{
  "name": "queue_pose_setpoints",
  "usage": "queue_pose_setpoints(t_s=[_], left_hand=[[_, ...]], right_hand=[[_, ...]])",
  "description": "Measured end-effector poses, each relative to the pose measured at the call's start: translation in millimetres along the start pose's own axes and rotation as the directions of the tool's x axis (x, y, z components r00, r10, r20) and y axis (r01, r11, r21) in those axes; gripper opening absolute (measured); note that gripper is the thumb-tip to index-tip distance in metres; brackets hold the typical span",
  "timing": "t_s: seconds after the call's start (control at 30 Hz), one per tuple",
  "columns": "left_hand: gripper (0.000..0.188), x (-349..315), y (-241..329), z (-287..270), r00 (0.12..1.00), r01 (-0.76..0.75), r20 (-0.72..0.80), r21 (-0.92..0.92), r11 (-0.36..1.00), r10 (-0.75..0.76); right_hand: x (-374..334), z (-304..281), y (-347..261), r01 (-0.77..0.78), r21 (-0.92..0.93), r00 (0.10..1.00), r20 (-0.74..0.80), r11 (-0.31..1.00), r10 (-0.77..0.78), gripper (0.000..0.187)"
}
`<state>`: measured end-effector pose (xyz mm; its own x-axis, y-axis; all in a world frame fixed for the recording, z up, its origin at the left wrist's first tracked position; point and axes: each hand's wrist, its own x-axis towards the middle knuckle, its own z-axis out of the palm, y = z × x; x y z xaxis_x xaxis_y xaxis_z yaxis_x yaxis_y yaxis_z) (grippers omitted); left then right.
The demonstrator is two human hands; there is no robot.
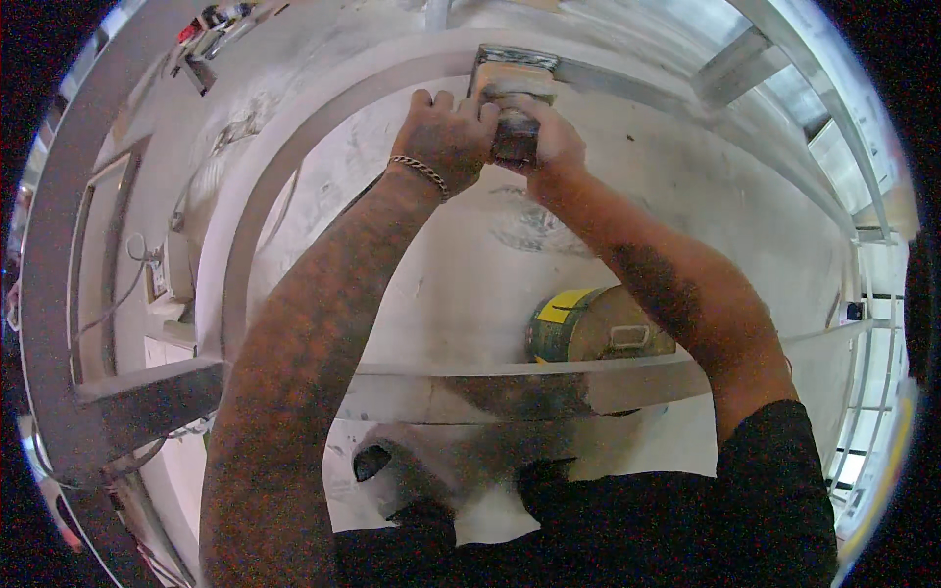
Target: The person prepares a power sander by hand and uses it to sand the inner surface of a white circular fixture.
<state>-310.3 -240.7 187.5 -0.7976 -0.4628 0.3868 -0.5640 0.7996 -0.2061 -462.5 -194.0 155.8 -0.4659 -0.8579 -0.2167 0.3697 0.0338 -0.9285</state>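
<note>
Both my hands hold a dust-covered, block-shaped tool that looks like a sander [510, 83], with tan and dark parts. It lies against the pale metal bar of a frame [627, 83] at the top middle. My left hand [443, 137], with a chain bracelet at the wrist, is closed against the tool's left side, its fingers bent. My right hand [557, 137] wraps round the tool's right and near side. Its grip partly hides the dark near end. A dark line like a cord shows beside my left forearm. The tool's working face is hidden.
Below the hands, a dusty drum-like container [642, 314] with a yellow and green band sits behind a lower crossbar [647, 385]. A curved bar [260, 206] arches on the left, near a white box with a cable [174, 267]. Small tools [201, 39] lie far left.
</note>
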Motion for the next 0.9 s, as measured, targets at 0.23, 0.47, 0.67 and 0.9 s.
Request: queue_pose_setpoints(t_s=[0.23,0.47,0.67,0.9], left_hand=[[0.015,11.0,11.7,3.7,0.996,-0.038,-0.079,0.029,0.999,0.041],[0.018,3.2,5.0,0.3,1.0,-0.019,-0.004,0.015,1.0,0.019],[0.026,-8.7,-4.7,-3.5,0.999,-0.006,0.049,0.023,1.0,0.005],[0.03,-19.2,-13.8,-1.8,0.999,0.011,0.047,0.037,0.999,-0.013]], right_hand=[[14.3,-23.3,5.3,0.146,-0.068,0.986,0.089,0.987,-0.139,0.032],[-3.6,-0.7,-9.5,-0.063,0.167,0.998,0.043,0.984,0.056,0.037],[-2.6,15.8,-0.7,-0.071,0.14,0.996,-0.047,0.988,0.078,0.036],[-10.3,28.7,0.5,-0.082,0.09,0.996,0.033,0.993,0.08,0.03]])
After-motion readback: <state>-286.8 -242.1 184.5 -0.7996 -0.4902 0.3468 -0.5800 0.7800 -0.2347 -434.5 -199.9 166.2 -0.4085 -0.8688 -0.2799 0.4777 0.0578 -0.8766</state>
